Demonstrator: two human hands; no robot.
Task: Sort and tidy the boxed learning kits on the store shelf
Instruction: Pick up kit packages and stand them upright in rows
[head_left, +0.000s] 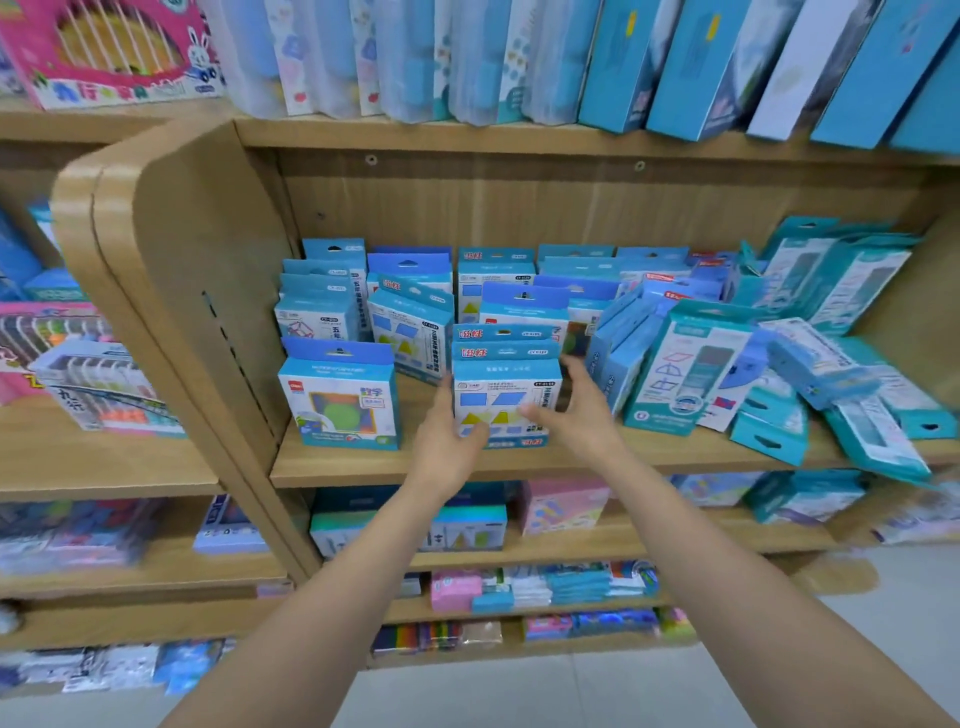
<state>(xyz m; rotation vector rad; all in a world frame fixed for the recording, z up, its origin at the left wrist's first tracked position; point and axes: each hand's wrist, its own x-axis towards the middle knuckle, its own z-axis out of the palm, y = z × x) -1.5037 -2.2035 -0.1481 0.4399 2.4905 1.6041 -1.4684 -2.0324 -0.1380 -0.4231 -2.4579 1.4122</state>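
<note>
Blue kit box (506, 395) upright, left fingers (444, 402) and right fingers (577, 375) clasping its sides

Along the front edge of the upper shelf (467, 136), tall blue cartons (691, 67) (leaning, print blurred). Near the front edge of a lower shelf (597, 544), a pale pink box (563, 506).

The left hand (447, 441) hides one lower corner of the front kit (506, 384); toppled boxes (831, 374) blur.
</note>
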